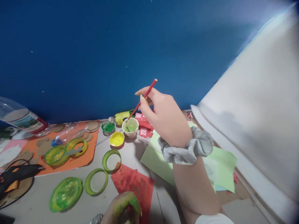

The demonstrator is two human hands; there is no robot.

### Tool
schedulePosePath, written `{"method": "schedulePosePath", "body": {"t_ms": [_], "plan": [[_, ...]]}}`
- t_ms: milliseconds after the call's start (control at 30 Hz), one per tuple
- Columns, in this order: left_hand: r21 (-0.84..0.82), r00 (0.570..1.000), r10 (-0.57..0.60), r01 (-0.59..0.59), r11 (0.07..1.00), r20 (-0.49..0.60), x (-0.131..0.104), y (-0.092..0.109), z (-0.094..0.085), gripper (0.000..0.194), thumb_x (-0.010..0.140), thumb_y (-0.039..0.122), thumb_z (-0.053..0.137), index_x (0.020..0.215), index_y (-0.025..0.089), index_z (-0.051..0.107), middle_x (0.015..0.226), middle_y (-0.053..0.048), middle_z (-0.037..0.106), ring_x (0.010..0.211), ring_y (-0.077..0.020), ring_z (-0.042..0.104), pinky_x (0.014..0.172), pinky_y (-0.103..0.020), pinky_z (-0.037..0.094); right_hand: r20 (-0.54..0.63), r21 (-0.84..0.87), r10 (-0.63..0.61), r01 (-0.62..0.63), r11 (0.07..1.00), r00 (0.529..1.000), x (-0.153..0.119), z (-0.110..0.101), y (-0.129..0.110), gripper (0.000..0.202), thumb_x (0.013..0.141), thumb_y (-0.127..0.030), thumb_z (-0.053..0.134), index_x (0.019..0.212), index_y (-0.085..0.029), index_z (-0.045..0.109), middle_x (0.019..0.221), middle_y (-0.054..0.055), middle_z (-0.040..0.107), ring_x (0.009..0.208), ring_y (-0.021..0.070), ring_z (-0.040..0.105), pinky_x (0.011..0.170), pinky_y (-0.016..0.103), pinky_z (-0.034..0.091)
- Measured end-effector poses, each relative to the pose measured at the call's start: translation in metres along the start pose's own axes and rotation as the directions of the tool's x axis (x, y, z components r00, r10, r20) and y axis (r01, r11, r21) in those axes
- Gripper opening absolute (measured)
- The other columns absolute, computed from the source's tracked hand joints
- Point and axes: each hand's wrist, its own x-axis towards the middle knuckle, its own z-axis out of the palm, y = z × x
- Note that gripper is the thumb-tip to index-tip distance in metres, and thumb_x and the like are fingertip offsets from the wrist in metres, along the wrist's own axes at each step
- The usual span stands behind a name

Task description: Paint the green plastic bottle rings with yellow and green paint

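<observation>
My right hand (161,109) pinches a slim red paintbrush (146,95) between thumb and fingers. The brush slants down into a small white cup (132,134) of cloudy green liquid, where its lower end is hidden. Just left of the cup sit a shallow cap of yellow paint (116,139) and a small cap of green paint (108,127). My left hand (123,207), smeared with green, is curled at the bottom edge over a red sheet of paper (134,183); what its fingers hold is mostly out of sight.
Green-yellow painted plastic rings (96,182) and a painted bottle base (66,193) lie at front left. An orange sheet (86,157) bears cardboard discs and more painted pieces. A black glue gun (21,172) and large bottle (25,119) are far left. Light green paper (221,165) lies under my right forearm.
</observation>
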Motion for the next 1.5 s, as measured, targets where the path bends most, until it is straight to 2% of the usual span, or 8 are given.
{"method": "schedulePosePath", "body": {"t_ms": [300, 500, 733, 833, 933, 1133, 1333, 1500], "plan": [[0.022, 1.000, 0.018, -0.018, 1.000, -0.002, 0.000, 0.001, -0.003, 0.024, 0.093, 0.034, 0.053, 0.091, 0.013, 0.063, 0.086, -0.003, 0.065, 0.076, -0.0133, 0.063, 0.071, -0.030, 0.055, 0.046, -0.020, -0.010, 0.011, 1.000, 0.999, 0.000, -0.002, -0.002, 0.025, 0.093, -0.024, 0.039, 0.103, -0.014, 0.059, 0.067, 0.000, 0.056, 0.053, 0.0100, 0.046, 0.055, 0.026, 0.034], [0.020, 0.999, 0.041, -0.041, 0.999, 0.004, -0.002, 0.000, 0.001, 0.025, 0.093, 0.035, 0.053, 0.097, 0.012, 0.062, 0.086, -0.003, 0.065, 0.072, -0.0127, 0.062, 0.066, -0.028, 0.055, 0.087, -0.015, -0.011, 0.012, 1.000, 0.996, -0.001, -0.006, -0.005, 0.024, 0.091, -0.021, 0.039, 0.086, -0.015, 0.061, 0.063, 0.000, 0.052, 0.051, 0.0098, 0.043, 0.053, 0.027, 0.032], [0.018, 0.998, 0.050, -0.051, 0.999, 0.038, -0.003, 0.000, -0.003, 0.025, 0.092, 0.034, 0.055, 0.104, 0.013, 0.061, 0.097, -0.005, 0.065, 0.080, -0.0150, 0.063, 0.071, -0.031, 0.056, 0.100, -0.028, -0.039, 0.042, 0.999, 0.994, -0.003, -0.008, -0.009, 0.024, 0.090, -0.019, 0.040, 0.089, -0.015, 0.063, 0.066, 0.000, 0.055, 0.054, 0.0101, 0.044, 0.056, 0.027, 0.034], [0.012, 0.997, 0.054, -0.055, 0.998, 0.061, -0.002, -0.001, -0.006, 0.025, 0.092, 0.035, 0.054, 0.102, 0.013, 0.061, 0.094, -0.005, 0.065, 0.079, -0.0148, 0.063, 0.071, -0.031, 0.055, 0.110, -0.030, -0.028, 0.032, 0.999, 0.994, -0.003, -0.008, -0.009, 0.025, 0.092, -0.020, 0.039, 0.090, -0.015, 0.063, 0.066, 0.000, 0.055, 0.053, 0.0098, 0.043, 0.056, 0.027, 0.033], [0.002, 0.996, 0.059, -0.059, 0.998, 0.070, -0.001, -0.006, -0.007, 0.025, 0.093, 0.036, 0.053, 0.098, 0.013, 0.062, 0.089, -0.004, 0.065, 0.076, -0.0139, 0.063, 0.070, -0.031, 0.055, 0.110, -0.034, -0.029, 0.033, 0.999, 0.994, -0.003, -0.007, -0.009, 0.024, 0.092, -0.021, 0.039, 0.091, -0.014, 0.063, 0.068, 0.000, 0.055, 0.054, 0.0097, 0.043, 0.056, 0.027, 0.033], [-0.042, 0.992, 0.092, -0.089, 0.995, 0.084, -0.001, -0.024, -0.003, 0.026, 0.092, 0.036, 0.055, 0.101, 0.012, 0.061, 0.090, -0.004, 0.064, 0.075, -0.0135, 0.063, 0.067, -0.030, 0.055, 0.119, -0.059, -0.018, 0.026, 0.998, 0.993, -0.003, -0.010, -0.009, 0.023, 0.094, -0.021, 0.040, 0.092, -0.013, 0.062, 0.070, 0.001, 0.055, 0.056, 0.0087, 0.042, 0.057, 0.026, 0.032], [-0.076, 0.985, 0.124, -0.116, 0.990, 0.122, -0.001, -0.045, -0.006, 0.025, 0.092, 0.035, 0.054, 0.100, 0.012, 0.061, 0.087, -0.003, 0.064, 0.071, -0.0123, 0.062, 0.064, -0.028, 0.054, 0.092, 0.012, -0.039, 0.038, 0.999, 0.995, -0.004, -0.010, -0.009, 0.027, 0.095, -0.021, 0.041, 0.114, -0.014, 0.059, 0.071, -0.001, 0.057, 0.059, 0.0086, 0.050, 0.060, 0.023, 0.037], [-0.092, 0.987, 0.137, -0.129, 0.987, 0.085, -0.003, -0.053, -0.001, 0.027, 0.092, 0.037, 0.054, 0.101, 0.012, 0.059, 0.085, -0.002, 0.062, 0.067, -0.0109, 0.059, 0.060, -0.026, 0.053, 0.127, -0.020, -0.046, 0.049, 0.999, 0.991, -0.003, -0.011, -0.009, 0.025, 0.093, -0.019, 0.043, 0.108, -0.014, 0.062, 0.076, 0.001, 0.060, 0.064, 0.0098, 0.052, 0.061, 0.024, 0.037]]}}
